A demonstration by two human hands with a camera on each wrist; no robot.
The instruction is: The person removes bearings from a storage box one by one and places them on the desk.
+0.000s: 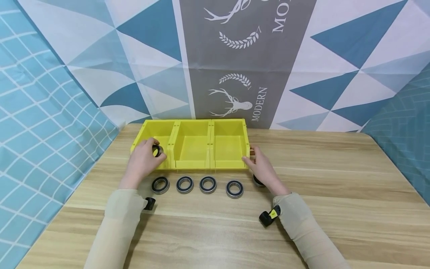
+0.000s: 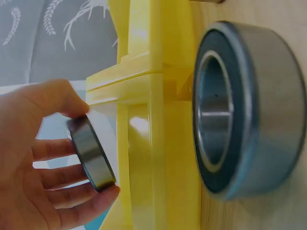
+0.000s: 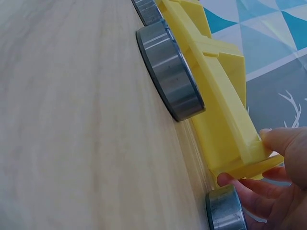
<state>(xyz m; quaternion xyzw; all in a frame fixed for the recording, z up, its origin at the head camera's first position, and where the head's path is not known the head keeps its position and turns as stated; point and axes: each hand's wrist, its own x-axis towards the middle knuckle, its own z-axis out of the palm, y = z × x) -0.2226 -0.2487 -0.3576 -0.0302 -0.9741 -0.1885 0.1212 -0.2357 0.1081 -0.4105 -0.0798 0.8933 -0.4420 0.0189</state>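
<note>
My left hand (image 1: pixel 142 158) pinches a ball bearing (image 2: pixel 92 153) by its rim between thumb and fingers, over the left compartment of a yellow three-compartment bin (image 1: pixel 193 164). With thumb on the front corner and fingers along the outer side, my right hand (image 1: pixel 265 172) grips the bin's right end wall. Several more bearings lie flat in a row before the bin, among them the leftmost bearing (image 1: pixel 155 186) and one bearing (image 1: pixel 228 190) farther right. Another bearing (image 3: pixel 225 211) sits right by my right fingers, partly hidden by that hand in the head view.
A wood-grain table (image 1: pixel 208 239) carries everything. Behind it hangs a patterned cloth (image 1: pixel 231 56) with triangles and a deer print, and a blue checked cloth (image 1: pixel 37 112) runs along the left. The bin's middle and right compartments show bare yellow floors.
</note>
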